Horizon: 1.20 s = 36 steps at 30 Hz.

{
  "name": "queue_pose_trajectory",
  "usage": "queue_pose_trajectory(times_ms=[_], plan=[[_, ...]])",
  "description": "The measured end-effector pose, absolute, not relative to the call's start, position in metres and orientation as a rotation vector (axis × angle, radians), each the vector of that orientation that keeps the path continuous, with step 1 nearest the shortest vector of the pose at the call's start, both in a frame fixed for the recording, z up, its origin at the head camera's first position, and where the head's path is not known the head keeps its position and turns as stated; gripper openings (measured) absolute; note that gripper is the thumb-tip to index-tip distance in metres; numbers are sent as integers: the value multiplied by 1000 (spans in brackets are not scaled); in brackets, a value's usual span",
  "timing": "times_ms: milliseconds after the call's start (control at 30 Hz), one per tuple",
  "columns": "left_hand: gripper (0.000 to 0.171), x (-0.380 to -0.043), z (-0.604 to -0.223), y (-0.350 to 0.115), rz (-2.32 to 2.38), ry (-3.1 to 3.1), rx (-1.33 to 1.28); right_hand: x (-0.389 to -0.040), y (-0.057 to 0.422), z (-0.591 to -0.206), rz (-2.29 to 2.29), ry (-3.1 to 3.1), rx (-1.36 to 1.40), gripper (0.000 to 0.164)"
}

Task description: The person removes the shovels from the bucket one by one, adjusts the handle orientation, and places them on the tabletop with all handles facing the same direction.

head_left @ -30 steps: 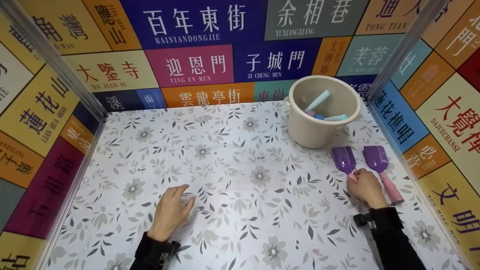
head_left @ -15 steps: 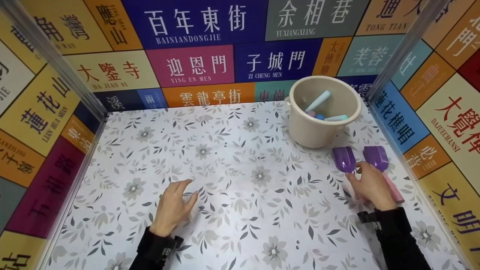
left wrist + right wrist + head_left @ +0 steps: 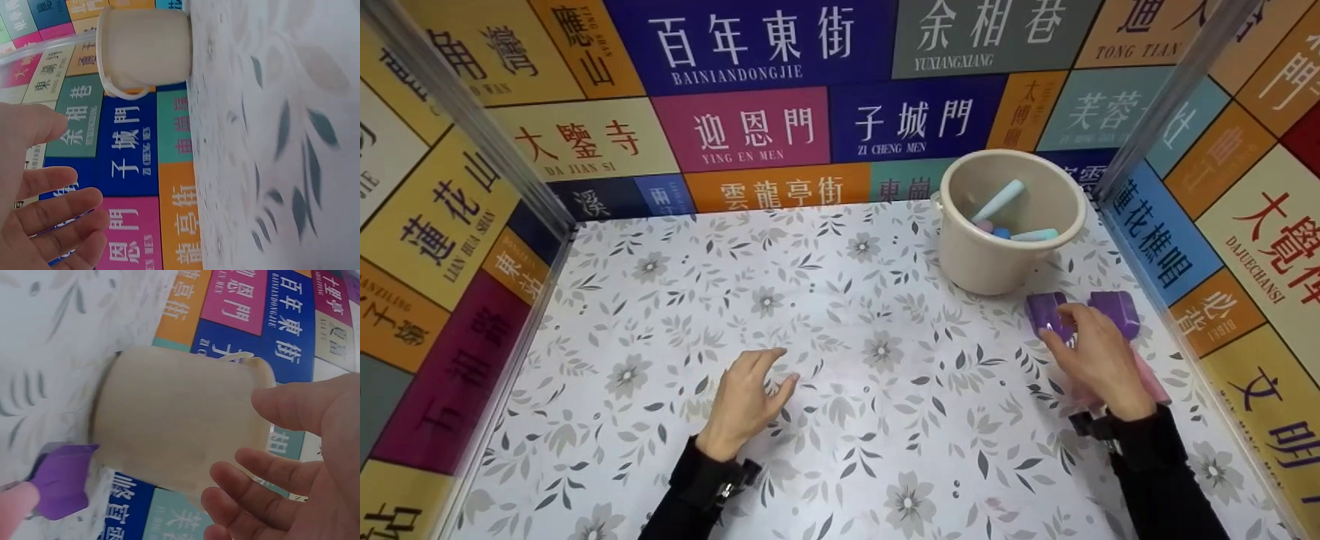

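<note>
Two toy shovels with purple scoops and pink handles lie side by side on the floral sheet at the right. My right hand (image 3: 1099, 364) hovers over the handles with fingers loosely bent and holding nothing. It partly hides the left shovel (image 3: 1039, 311) and the right shovel (image 3: 1119, 313). In the right wrist view, a purple scoop (image 3: 63, 481) appears below the hand, apart from its fingers. A beige bucket (image 3: 994, 262) stands upright behind the shovels. My left hand (image 3: 744, 405) is above the middle-left of the sheet, fingers relaxed, touching nothing visible.
Inside the bucket lie a light blue stick-like piece (image 3: 999, 201), another pale blue piece (image 3: 1035, 235) and small blue and purple parts. Printed sign panels (image 3: 750, 127) wall the back and sides. Metal corner posts (image 3: 1162, 105) stand at the far corners.
My right hand has let go of the left shovel's handle, lifted and opened out. My left hand has shifted to the right. The bucket and shovels stay in place.
</note>
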<state>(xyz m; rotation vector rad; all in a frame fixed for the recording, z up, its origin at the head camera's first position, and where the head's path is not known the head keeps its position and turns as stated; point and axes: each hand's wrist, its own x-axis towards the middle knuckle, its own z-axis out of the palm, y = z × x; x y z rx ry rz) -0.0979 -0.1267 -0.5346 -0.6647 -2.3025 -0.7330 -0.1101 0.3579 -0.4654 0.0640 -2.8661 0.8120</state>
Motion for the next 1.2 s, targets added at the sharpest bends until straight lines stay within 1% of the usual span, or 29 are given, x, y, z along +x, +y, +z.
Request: queue_pose_trajectory(times_ms=[200, 433, 567, 733, 933, 1100, 1200], plan=[[39, -99, -534, -101, -756, -2294, -756, -122, 351, -440, 788, -2770, 146, 43], [40, -97, -536, -81, -751, -2307, -819, -145, 352, -398, 753, -2743, 164, 43], [39, -96, -538, -75, -742, -2309, -855, -167, 352, -371, 712, -2798, 194, 48], [37, -91, -543, -71, -731, -2368, -875, -205, 346, -345, 627, -2991, 191, 53], [35, -88, -546, -61, -730, -2423, -955, -250, 340, -338, 478, -3244, 178, 56], [36, -89, -545, -52, -714, -2487, -1018, -279, 337, -346, 375, -3411, 140, 58], [38, -91, -544, -48, -727, -2536, -1023, -291, 336, -353, 340, -3453, 126, 55]])
